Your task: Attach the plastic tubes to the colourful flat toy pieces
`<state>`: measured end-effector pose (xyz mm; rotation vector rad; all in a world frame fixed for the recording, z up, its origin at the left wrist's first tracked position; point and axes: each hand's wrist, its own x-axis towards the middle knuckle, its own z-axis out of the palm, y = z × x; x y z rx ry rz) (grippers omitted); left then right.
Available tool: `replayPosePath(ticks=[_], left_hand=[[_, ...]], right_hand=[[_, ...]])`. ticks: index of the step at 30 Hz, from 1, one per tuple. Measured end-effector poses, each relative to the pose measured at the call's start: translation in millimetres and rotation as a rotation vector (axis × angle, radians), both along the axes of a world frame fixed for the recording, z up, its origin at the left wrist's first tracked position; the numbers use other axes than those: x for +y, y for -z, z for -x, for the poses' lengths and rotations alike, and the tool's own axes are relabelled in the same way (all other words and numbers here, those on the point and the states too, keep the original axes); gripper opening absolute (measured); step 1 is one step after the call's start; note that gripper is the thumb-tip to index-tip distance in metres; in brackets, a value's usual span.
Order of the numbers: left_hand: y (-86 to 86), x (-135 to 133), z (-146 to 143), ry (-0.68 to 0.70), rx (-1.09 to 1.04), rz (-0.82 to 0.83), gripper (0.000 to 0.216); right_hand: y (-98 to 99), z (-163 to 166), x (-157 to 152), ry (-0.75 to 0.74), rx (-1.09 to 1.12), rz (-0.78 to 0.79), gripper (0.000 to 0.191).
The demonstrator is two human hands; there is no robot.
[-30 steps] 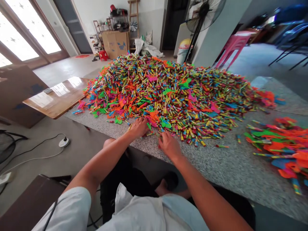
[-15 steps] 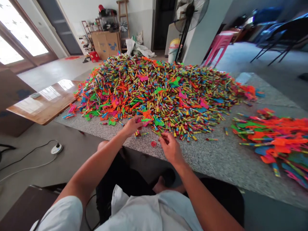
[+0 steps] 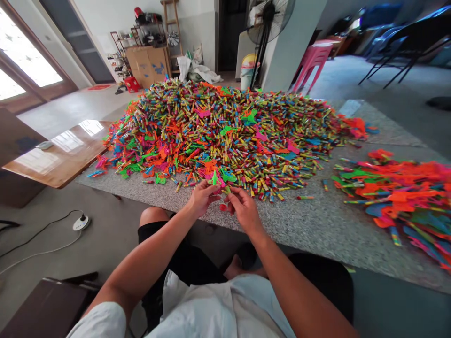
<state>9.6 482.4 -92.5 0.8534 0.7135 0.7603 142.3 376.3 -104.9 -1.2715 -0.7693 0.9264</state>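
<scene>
A huge heap of small multicoloured tubes and flat plastic pieces point(image 3: 232, 122) covers the speckled stone table point(image 3: 317, 230). My left hand point(image 3: 201, 198) is closed on a green flat plastic piece point(image 3: 214, 179) at the heap's near edge. My right hand point(image 3: 243, 209) is pinched on a small tube just to its right, and the two hands nearly touch. A small red disc point(image 3: 223, 207) lies on the table between my hands.
A second pile of orange, green and blue pieces point(image 3: 405, 197) lies at the table's right. A wooden table point(image 3: 52, 159) stands to the left. A power strip and cables point(image 3: 80, 222) lie on the floor. A standing fan point(image 3: 268, 19) and pink stool point(image 3: 312, 58) are behind.
Both hands have drawn back from the heap's edge towards me and come together, the left one lifting a green piece and the right a small tube. The camera view shifted right.
</scene>
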Motion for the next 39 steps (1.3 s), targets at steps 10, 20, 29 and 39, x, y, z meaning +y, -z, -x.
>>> replayPosePath(ticks=[10,20,29,39], left_hand=[[-4.2,-9.9,-6.9,0.002,-0.003,-0.017,0.053],[-6.6,-12.0,-7.9,0.056,-0.017,0.012,0.051],[-0.1,-19.7,-16.3,-0.074,0.036,-0.042,0.055],[12.9,-38.5,-32.9,-0.226,0.198,-0.183,0.041]], right_hand=[[4.2,-4.7,-6.4,-0.051,0.196,-0.044,0.038],[4.6,-7.6,-10.1,-0.107,0.377,-0.024,0.037],[5.0,-15.0,-15.7,-0.061,-0.05,-0.018,0.04],[2.3,-17.3,-23.7,-0.127,0.111,0.096,0.038]])
